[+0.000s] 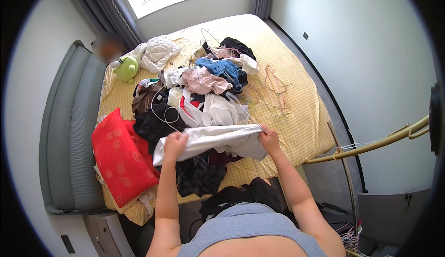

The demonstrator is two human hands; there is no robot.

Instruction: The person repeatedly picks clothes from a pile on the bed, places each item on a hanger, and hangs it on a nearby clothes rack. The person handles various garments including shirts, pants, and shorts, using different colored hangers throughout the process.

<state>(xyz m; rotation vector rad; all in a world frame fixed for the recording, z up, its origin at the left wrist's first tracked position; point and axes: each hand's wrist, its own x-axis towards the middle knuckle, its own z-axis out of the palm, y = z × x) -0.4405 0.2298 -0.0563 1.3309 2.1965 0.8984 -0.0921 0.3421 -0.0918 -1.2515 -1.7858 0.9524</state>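
A white garment (222,137) is stretched sideways between my two hands, above the near part of the bed. My left hand (175,144) grips its left end, and my right hand (269,139) holds its upper right corner. Close to my left hand, a thin white cord (153,109) loops up over the clothes; whether it belongs to the garment I cannot tell. Beyond my hands lies a heap of clothes with a pink garment (205,79), a blue denim piece (224,70) and a black garment (158,119). A dark plaid garment (201,175) lies below the white one, partly covered.
Thin wire hangers (276,90) lie right of the heap on the yellow checked bed sheet (302,118). A red pillow (121,159) and green plush toy (127,69) are at left, by the grey headboard (83,128). A person (107,46) is behind the toy. A gold rail (375,145) juts in from the right.
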